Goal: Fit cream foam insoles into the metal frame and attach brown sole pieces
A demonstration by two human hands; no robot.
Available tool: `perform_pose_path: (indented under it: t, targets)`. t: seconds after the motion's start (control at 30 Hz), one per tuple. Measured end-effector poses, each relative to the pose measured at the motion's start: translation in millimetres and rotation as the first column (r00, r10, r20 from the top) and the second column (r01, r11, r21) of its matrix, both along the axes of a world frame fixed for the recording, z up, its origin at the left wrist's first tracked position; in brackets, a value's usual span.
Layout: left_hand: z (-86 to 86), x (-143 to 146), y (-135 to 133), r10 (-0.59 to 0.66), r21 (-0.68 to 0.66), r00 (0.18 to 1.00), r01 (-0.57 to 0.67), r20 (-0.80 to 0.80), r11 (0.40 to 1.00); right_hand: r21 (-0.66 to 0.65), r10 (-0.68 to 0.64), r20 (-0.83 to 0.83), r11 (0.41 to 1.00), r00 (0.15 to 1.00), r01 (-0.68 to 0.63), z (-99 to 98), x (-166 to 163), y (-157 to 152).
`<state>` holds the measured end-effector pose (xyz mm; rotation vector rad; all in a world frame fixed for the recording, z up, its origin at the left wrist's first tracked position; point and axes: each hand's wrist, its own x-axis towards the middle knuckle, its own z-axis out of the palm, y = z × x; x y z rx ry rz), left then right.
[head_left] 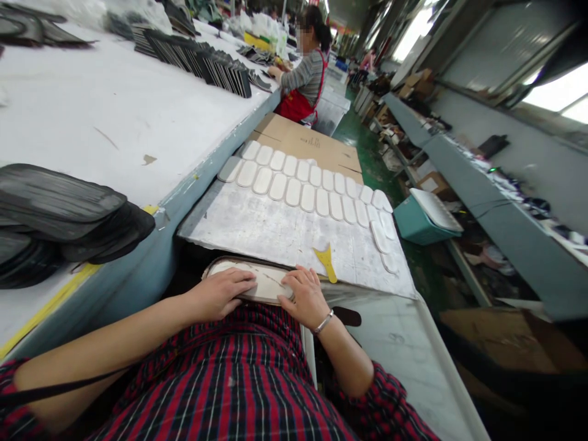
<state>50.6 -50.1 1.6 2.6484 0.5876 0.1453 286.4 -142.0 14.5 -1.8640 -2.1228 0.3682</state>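
A shoe sole with a pale insole [264,282] inside a dark rim lies on its side at the near edge of a white board [257,229]. My left hand [219,293] rests on its left part, fingers laid over it and curled at the near edge. My right hand [307,296], with a metal bracelet at the wrist, presses flat on its right end, fingers spread. A small yellow scraper [327,262] lies on the board just beyond my right hand.
Several white insoles [303,184] lie in rows at the board's far side, cardboard [305,142] behind them. Stacks of dark soles [55,214] sit on the long white table [114,116] at left. Another person [305,73] works farther along. A teal bin [416,223] stands on the floor at right.
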Motion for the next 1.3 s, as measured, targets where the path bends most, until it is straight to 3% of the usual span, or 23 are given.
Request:
perform_pose_path:
  t: [0.17,0.4,0.7,1.3]
  targets:
    - [-6.1,-9,-8,-0.054,0.054,0.999,0.054,0.005,0.997,0.016,-0.047,-0.032,0.999,0.998,0.048,-4.2,-2,-2]
    - [-22.5,-19,-14,-0.111,0.154,0.985,0.091,0.130,0.984,0.000,-0.092,-0.111,0.996,0.990,0.093,-11.8,1,0]
    - [-17.1,-16,-8,-0.098,0.075,0.988,0.089,0.123,0.993,-0.051,-0.101,-0.139,0.994,0.985,0.095,-15.7,5,3]
    - [-19.2,-12,-13,-0.055,0.042,0.992,0.050,0.113,0.998,-0.058,-0.127,-0.165,0.991,0.978,0.119,-13.3,6,1]
